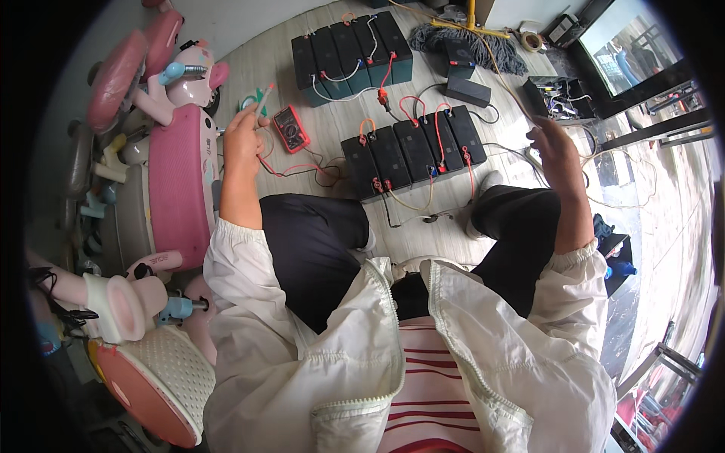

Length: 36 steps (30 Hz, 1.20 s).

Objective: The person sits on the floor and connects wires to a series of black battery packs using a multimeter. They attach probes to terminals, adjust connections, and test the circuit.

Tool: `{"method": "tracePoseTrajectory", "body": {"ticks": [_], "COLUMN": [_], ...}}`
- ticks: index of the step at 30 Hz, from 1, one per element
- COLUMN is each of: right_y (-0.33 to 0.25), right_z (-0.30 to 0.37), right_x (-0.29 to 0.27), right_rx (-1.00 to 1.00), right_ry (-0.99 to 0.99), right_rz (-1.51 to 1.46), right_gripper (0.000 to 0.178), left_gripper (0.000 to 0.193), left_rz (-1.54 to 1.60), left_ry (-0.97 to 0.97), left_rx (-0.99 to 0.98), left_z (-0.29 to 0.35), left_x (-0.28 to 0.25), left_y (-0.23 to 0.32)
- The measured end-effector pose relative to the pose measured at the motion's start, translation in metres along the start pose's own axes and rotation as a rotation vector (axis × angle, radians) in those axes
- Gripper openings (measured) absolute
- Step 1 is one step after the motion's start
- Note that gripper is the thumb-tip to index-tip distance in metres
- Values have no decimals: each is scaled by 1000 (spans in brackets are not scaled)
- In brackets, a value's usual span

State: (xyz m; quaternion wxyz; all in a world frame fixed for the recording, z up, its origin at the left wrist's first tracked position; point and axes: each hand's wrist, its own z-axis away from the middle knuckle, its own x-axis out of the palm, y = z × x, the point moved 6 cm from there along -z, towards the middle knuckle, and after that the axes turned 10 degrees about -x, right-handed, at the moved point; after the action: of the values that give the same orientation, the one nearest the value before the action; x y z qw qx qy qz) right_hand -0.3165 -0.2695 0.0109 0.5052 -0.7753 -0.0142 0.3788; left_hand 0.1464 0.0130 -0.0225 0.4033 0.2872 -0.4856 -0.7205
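My left hand (242, 137) is closed around a thin pale stick-like tool (264, 98) with a reddish tip; its exact kind is too small to tell. Just right of that hand a red multimeter (291, 129) lies on the floor, its red and black leads (306, 169) trailing beside it. My right hand (557, 155) is raised on the right, fingers curled at a tan cord (498, 66) that runs down from the top. Between my hands, near my feet, stands a row of black batteries (404, 155) joined by short wires. Behind it is a second battery row (351, 57), also wired.
Pink ride-on scooters (181, 181) crowd the left side. A black power adapter (468, 91), a single battery (458, 59) and a grey mop (483, 45) lie beyond the batteries. At right are a black box of tools (559, 98), loose cables and a glass door frame (642, 87).
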Motion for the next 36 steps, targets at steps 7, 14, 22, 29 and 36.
{"method": "tracePoseTrajectory", "body": {"ticks": [7, 14, 22, 29, 36], "right_y": [-10, -16, -19, -14, -12], "right_z": [6, 1, 3, 8, 7], "right_x": [36, 39, 36, 23, 12], "right_rx": [12, -56, -36, 31, 75], "right_ry": [-378, -464, -577, -554, -567], "right_rz": [157, 139, 176, 151, 180], "right_gripper": [35, 33, 34, 35, 34], "left_gripper": [19, 23, 29, 32, 35], "left_rz": [151, 139, 135, 159, 223], "left_ry": [11, -83, -56, -105, -59], "left_rx": [-248, -208, -205, -252, -262], "left_z": [-35, -19, -21, -33, -27], "left_x": [-28, 9, 23, 33, 53], "left_y": [-32, -23, -17, -27, -22]}}
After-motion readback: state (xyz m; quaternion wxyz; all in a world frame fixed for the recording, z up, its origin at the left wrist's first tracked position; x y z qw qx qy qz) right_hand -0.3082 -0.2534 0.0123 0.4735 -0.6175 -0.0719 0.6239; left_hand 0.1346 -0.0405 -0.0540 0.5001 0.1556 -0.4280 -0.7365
